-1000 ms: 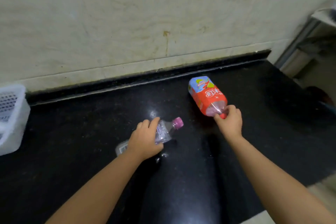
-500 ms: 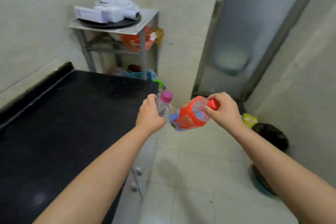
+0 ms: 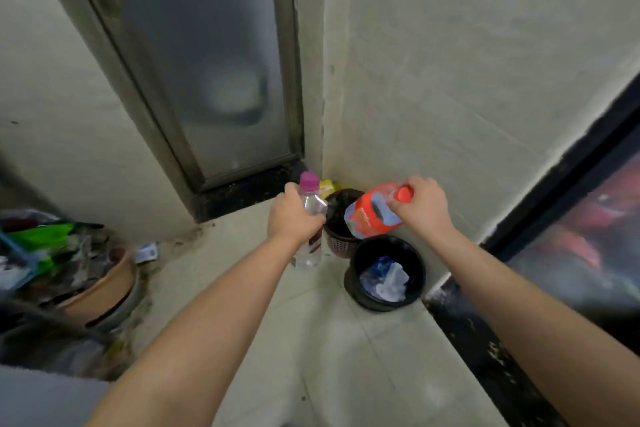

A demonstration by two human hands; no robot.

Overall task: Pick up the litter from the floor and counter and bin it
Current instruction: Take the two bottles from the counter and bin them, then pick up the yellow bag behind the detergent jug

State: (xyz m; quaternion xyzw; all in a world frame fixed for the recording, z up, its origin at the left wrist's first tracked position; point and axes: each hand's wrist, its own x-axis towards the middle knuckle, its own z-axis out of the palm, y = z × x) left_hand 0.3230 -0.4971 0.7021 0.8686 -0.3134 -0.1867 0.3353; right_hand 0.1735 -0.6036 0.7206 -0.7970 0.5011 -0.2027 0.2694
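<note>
My left hand [image 3: 292,218] grips a clear plastic bottle [image 3: 309,246] with a pink cap, held upright above the floor. My right hand [image 3: 420,206] holds a red-labelled bottle [image 3: 369,215] by its red cap end, tilted, hanging above the two bins. A black round bin [image 3: 353,274] on the floor holds crumpled plastic and paper. Behind it stands a brown woven basket bin [image 3: 334,243] lined with a dark bag. A yellow wrapper [image 3: 327,186] lies in the corner behind the baskets.
A frosted glass door [image 3: 207,62] with a dark sill faces me. At the left stands a tan pot [image 3: 104,288] crammed with green bags and clutter. A white scrap [image 3: 147,252] lies by the wall. A dark-edged panel [image 3: 571,253] runs along the right.
I have turned from the black counter to the floor corner, carrying both bottles. Both hands now hang over the bins by the door.
</note>
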